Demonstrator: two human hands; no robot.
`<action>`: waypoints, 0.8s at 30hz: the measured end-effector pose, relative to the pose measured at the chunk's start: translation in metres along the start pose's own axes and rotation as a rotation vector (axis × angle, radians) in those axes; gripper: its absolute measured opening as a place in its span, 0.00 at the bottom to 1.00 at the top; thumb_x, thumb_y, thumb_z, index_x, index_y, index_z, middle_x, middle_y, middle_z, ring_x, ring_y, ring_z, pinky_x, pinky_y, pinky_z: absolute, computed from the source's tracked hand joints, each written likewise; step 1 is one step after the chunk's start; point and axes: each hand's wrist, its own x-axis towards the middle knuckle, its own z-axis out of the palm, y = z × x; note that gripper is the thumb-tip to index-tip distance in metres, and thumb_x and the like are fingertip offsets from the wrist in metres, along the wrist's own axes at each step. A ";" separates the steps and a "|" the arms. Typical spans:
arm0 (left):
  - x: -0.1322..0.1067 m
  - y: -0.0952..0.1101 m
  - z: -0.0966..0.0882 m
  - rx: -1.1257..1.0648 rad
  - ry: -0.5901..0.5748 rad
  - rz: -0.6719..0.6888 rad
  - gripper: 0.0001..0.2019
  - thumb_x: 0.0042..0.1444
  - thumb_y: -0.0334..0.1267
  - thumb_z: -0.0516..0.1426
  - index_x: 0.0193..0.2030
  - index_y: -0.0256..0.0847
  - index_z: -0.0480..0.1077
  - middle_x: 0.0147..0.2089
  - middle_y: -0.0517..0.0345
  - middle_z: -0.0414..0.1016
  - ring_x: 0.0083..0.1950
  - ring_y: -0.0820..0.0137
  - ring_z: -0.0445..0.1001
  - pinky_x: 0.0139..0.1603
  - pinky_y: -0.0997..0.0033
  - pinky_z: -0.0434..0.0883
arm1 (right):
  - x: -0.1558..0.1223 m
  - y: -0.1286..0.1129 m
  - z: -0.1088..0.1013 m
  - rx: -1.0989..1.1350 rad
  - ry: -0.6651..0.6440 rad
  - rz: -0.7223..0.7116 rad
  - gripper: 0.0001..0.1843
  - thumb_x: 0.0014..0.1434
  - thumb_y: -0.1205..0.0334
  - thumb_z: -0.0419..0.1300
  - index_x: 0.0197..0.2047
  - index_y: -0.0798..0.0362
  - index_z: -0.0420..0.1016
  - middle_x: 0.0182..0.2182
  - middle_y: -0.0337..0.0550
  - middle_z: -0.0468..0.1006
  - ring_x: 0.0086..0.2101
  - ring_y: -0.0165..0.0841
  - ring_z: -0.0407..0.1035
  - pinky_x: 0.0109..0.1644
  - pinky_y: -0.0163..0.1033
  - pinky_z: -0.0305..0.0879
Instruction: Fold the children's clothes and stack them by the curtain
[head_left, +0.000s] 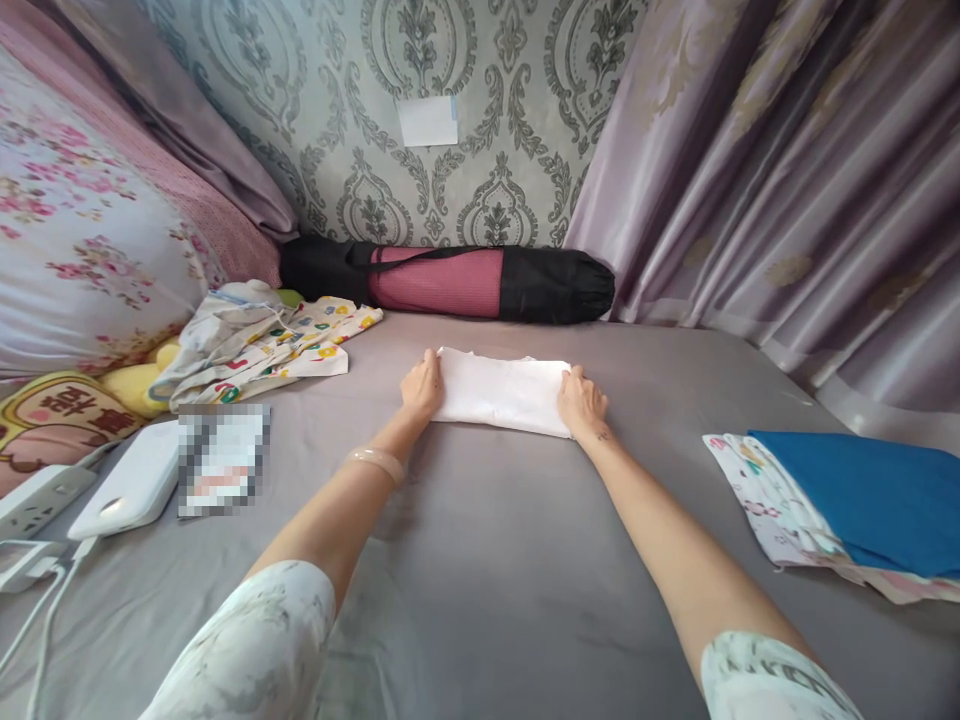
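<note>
A white folded cloth point(499, 393) lies as a wide, low rectangle on the grey bed sheet point(510, 560). My left hand point(422, 385) grips its left end, fingers closed on the edge. At the opposite end, my right hand point(582, 400) pinches the right edge. The cloth is stretched between both hands, and its far edge looks slightly uneven. What kind of garment or cloth it is, I cannot tell.
A rolled mat bag point(435, 280) lies along the wall. Left are a patterned garment point(300, 345), a white power bank point(131, 480), a power strip point(45, 500) and cables. Folded clothes with a blue cloth point(862, 495) on top lie right, near curtains point(750, 170).
</note>
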 end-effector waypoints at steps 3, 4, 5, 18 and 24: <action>0.000 0.000 0.003 0.013 -0.014 -0.055 0.18 0.68 0.43 0.38 0.52 0.39 0.63 0.46 0.42 0.77 0.47 0.54 0.77 0.43 0.60 0.70 | 0.001 0.000 0.000 0.011 -0.009 0.041 0.19 0.70 0.57 0.41 0.51 0.59 0.66 0.41 0.59 0.79 0.45 0.46 0.75 0.48 0.47 0.65; 0.000 0.001 0.003 0.017 -0.014 -0.072 0.18 0.68 0.43 0.38 0.52 0.39 0.63 0.47 0.41 0.77 0.48 0.54 0.77 0.43 0.60 0.70 | 0.001 -0.001 0.000 0.018 -0.011 0.057 0.19 0.70 0.57 0.41 0.51 0.60 0.66 0.41 0.59 0.79 0.45 0.46 0.74 0.48 0.47 0.65; -0.001 0.001 0.003 0.019 -0.013 -0.088 0.18 0.67 0.43 0.39 0.52 0.39 0.63 0.47 0.40 0.77 0.48 0.54 0.76 0.44 0.59 0.70 | 0.001 -0.001 0.000 0.027 -0.011 0.071 0.19 0.70 0.57 0.42 0.51 0.60 0.67 0.42 0.60 0.78 0.45 0.47 0.74 0.48 0.47 0.65; -0.019 0.016 -0.019 0.082 0.064 -0.085 0.16 0.63 0.38 0.47 0.53 0.35 0.65 0.56 0.35 0.67 0.56 0.51 0.68 0.52 0.55 0.66 | 0.007 0.002 -0.015 0.173 -0.101 0.153 0.21 0.66 0.58 0.45 0.53 0.62 0.70 0.47 0.63 0.75 0.49 0.47 0.71 0.49 0.47 0.65; -0.027 0.055 -0.008 0.036 0.020 0.319 0.19 0.66 0.39 0.44 0.60 0.38 0.62 0.63 0.44 0.64 0.66 0.55 0.56 0.62 0.55 0.58 | -0.016 -0.048 -0.013 0.080 0.052 -0.293 0.23 0.67 0.63 0.41 0.59 0.58 0.66 0.59 0.58 0.68 0.59 0.45 0.59 0.61 0.50 0.52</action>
